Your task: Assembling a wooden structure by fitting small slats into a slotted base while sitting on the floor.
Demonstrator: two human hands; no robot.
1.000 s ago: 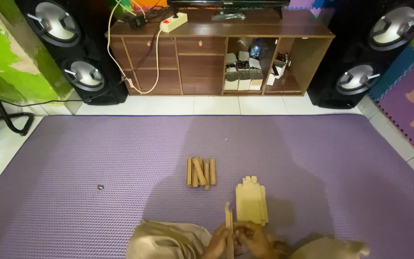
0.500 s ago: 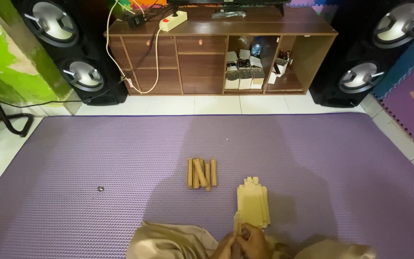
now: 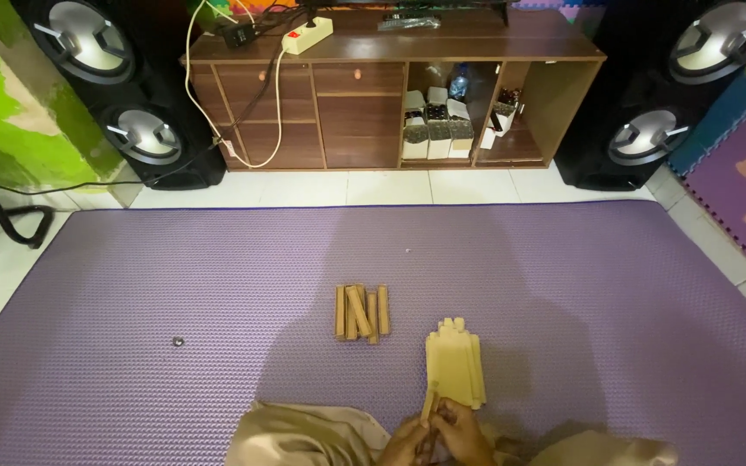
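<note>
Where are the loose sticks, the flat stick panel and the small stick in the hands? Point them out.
loose sticks [image 3: 361,312], head view, middle of the small pile on the mat
stick panel [image 3: 455,362], head view, centre of its flat face
small stick [image 3: 429,401], head view, the part showing above the hands

Purple textured mat [image 3: 218,285], tan wooden sticks [image 3: 361,311], brown cabinet [image 3: 364,86]

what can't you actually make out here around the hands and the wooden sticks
- Head view: both hands, left hand and right hand, are cut off by the bottom edge; their grip on the single stick is hidden by the fingers.
- Small dark object on the purple mat: too small to identify.
- Stick pile: exact count unclear.
</note>
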